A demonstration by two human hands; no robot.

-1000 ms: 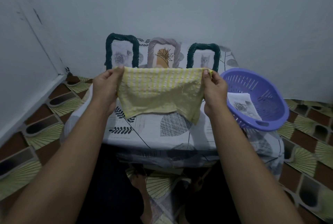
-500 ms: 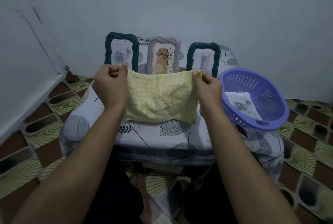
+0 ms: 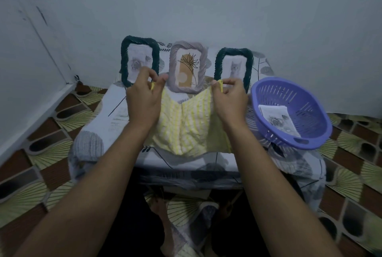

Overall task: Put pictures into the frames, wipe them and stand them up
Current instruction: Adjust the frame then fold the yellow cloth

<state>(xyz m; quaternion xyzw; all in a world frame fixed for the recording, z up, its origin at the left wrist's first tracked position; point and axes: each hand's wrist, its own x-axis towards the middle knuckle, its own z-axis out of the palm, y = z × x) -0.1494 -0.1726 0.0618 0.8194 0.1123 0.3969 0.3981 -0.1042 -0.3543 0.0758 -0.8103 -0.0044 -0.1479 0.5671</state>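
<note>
Three picture frames stand upright at the back of the small table (image 3: pixel 115 103): a dark green frame (image 3: pixel 140 60) with a rose picture on the left, a grey frame (image 3: pixel 188 69) with a plant drawing in the middle, a dark green frame (image 3: pixel 234 67) with a cat picture on the right. In front of them a yellow striped cloth (image 3: pixel 186 126) sags onto the tablecloth. My left hand (image 3: pixel 143 99) pinches its left top corner and my right hand (image 3: pixel 229 99) pinches its right top corner.
A purple plastic basket (image 3: pixel 289 110) sits at the table's right edge with loose printed pictures (image 3: pixel 277 120) inside. White walls close in behind and on the left. Patterned floor tiles surround the table.
Both hands have moved forward and down with the cloth. Its top edge has gone slack and its lower part has settled onto the table.
</note>
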